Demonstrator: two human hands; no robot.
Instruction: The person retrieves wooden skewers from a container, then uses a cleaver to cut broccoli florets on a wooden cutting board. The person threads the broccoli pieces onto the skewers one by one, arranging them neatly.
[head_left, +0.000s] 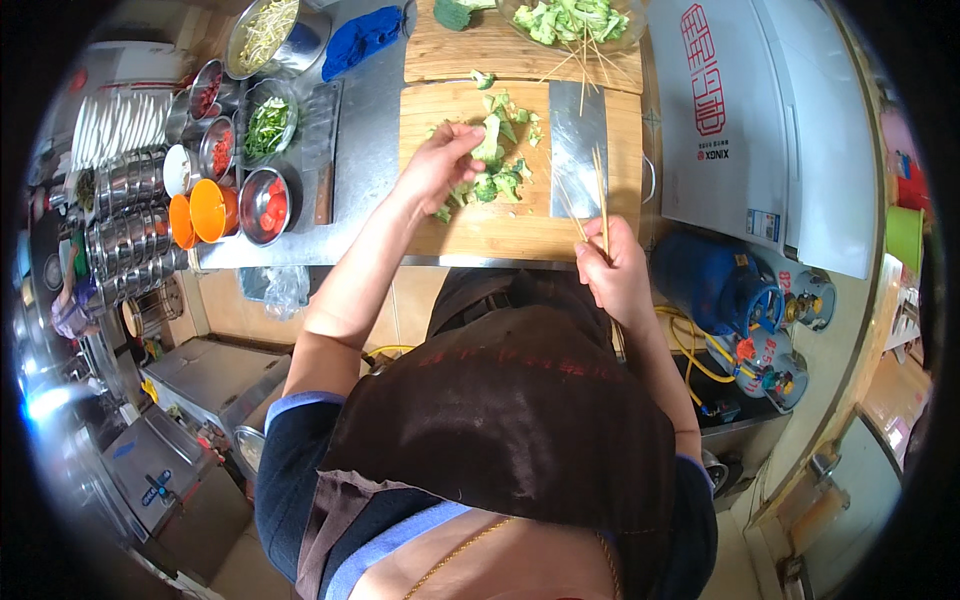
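Between the thumb and fingers of my left hand (444, 166) is a pale green broccoli piece (491, 141), above a wooden cutting board (465, 236). Several thin bamboo skewers (602, 184) point up from my right hand (616, 266), which grips them at the board's front right edge. Cut broccoli florets (506, 184) and crumbs lie under and around my left hand. A broad cleaver blade (577, 146) rests flat on the board's right side. Beyond it, a clear bowl (639, 30) holds broccoli pieces, with more skewers (583, 56) across its near rim.
At the left on the steel counter (367, 150) lies another cleaver (324, 191). Past it stand bowls of tomato (274, 210), green vegetables (268, 127) and bean sprouts (266, 34), plus orange containers (212, 210). A white appliance (727, 135) and gas cylinders (712, 281) stand right.
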